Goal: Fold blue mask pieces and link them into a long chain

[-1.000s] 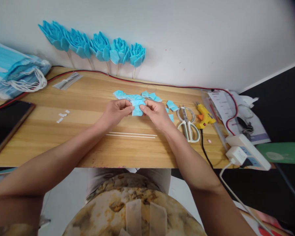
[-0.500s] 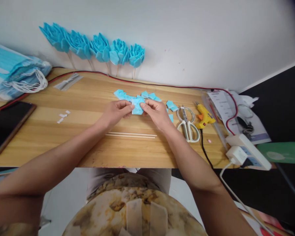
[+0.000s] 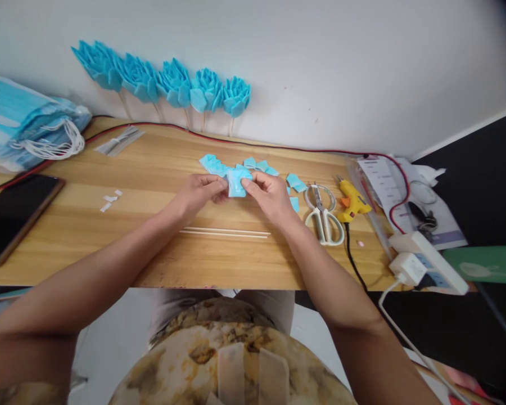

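Note:
Between my hands is a small light-blue fabric piece point(image 3: 237, 184), shiny at its left edge, held just above the table. My left hand point(image 3: 204, 190) pinches its left edge between thumb and fingers. On the right side my right hand point(image 3: 267, 194) grips it, thumb on top and fingers mostly hidden beneath. Beyond the hands lie more blue cut pieces point(image 3: 213, 164), and a few others point(image 3: 296, 182) rest right of my right hand. Two thin wooden sticks point(image 3: 227, 232) lie on the table nearer to me.
Several blue fabric flowers point(image 3: 175, 84) on sticks lean against the wall. Scissors point(image 3: 322, 216), a yellow glue gun point(image 3: 352, 201) and a white power strip point(image 3: 434, 264) are at right. At left are a phone point(image 3: 19, 216), bagged face masks point(image 3: 29, 126) and white scraps point(image 3: 109, 199).
The blue piece has turned slightly between my fingers, and my left thumb has shifted to its very edge. The whole view has moved a little; the other objects stay put.

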`<action>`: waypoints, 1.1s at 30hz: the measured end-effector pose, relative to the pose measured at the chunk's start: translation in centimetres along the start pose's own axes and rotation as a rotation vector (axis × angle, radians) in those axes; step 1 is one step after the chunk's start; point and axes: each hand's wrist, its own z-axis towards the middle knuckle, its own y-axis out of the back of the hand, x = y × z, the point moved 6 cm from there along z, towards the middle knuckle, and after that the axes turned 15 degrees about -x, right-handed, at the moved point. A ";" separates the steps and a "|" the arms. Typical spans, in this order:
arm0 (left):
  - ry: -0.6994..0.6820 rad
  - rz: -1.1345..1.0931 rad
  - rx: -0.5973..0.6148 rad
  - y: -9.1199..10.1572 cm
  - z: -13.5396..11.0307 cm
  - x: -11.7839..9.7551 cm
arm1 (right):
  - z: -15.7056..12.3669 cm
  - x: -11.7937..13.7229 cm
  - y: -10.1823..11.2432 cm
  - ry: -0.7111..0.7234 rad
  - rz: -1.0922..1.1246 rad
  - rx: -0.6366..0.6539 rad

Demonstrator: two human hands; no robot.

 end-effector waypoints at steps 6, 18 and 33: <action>0.278 -0.157 0.226 -1.2 -0.2 1.1 | 0.2 0.1 0.2 -0.035 0.099 0.006; 0.130 -0.370 0.055 0.1 0.7 0.3 | -0.6 -0.3 -1.0 -0.043 0.030 0.135; 0.081 -0.323 0.110 -1.0 -0.1 -0.1 | -0.4 -0.9 -1.1 -0.106 0.160 0.086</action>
